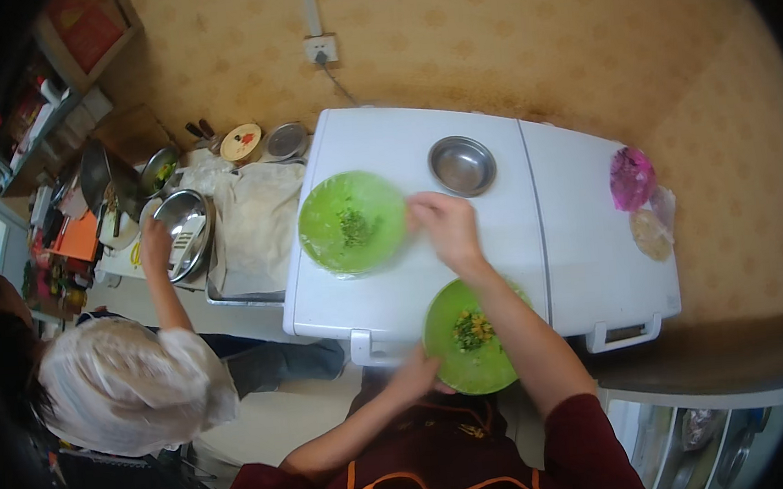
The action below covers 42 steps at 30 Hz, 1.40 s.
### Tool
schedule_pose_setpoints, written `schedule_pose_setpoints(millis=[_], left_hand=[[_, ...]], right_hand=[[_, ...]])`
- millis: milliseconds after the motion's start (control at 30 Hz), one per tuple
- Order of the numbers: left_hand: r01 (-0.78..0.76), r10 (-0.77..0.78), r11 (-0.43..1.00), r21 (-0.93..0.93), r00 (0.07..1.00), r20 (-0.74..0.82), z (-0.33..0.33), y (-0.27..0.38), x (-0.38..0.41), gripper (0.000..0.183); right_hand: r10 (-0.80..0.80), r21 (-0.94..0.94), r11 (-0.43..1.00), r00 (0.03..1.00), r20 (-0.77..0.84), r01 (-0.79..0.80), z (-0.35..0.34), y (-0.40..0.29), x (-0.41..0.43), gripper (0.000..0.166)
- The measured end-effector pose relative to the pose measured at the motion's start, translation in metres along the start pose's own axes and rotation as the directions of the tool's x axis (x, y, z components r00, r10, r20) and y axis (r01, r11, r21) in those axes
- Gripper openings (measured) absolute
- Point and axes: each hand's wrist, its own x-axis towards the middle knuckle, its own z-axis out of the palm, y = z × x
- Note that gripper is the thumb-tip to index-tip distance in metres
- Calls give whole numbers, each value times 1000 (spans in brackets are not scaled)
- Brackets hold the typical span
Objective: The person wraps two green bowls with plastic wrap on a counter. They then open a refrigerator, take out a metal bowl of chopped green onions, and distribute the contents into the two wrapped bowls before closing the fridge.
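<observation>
My left hand (413, 375) grips the lower-left side of a green bowl (447, 316) in front of my apron. Chopped greens and orange-yellow pieces (473, 329) lie in that bowl, and my right forearm hides part of its right side. A second green bowl (324, 215) rests on the white chest freezer's lid (383, 307) and holds a little chopped green herb (354, 227). At this bowl's right rim, my right hand (441, 223) has its fingers curled; they are blurred, but appear to pinch the rim.
A steel bowl (462, 165) stands behind my right hand. Pink (632, 177) and clear plastic bags (651, 234) lie at the freezer's right end. To the left are a cloth-covered tray (262, 220) and another person's hand (155, 246) at a steel basin (178, 209).
</observation>
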Motion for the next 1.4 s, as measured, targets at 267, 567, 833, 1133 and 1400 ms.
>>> schedule_pose_setpoints(millis=[267,567,833,1133,1400], left_hand=[[-102,98,992,-69,993,-65,-57,-14,-18,48],[-144,140,986,83,989,50,-69,-27,62,31],[-103,107,994,-28,964,243,18,29,48,42],[-28,-14,993,111,933,360,100,48,28,43],[-103,45,983,153,938,343,132,34,53,41]], right_hand=[[-67,-368,924,991,112,105,86,7,59,25],[26,202,979,999,-47,-15,-9,28,12,22],[205,291,956,643,-738,29,-191,-127,-267,18],[-408,-295,515,73,-910,-805,-456,-186,-529,23],[93,-456,-324,452,-887,-829,-687,-124,-554,49]])
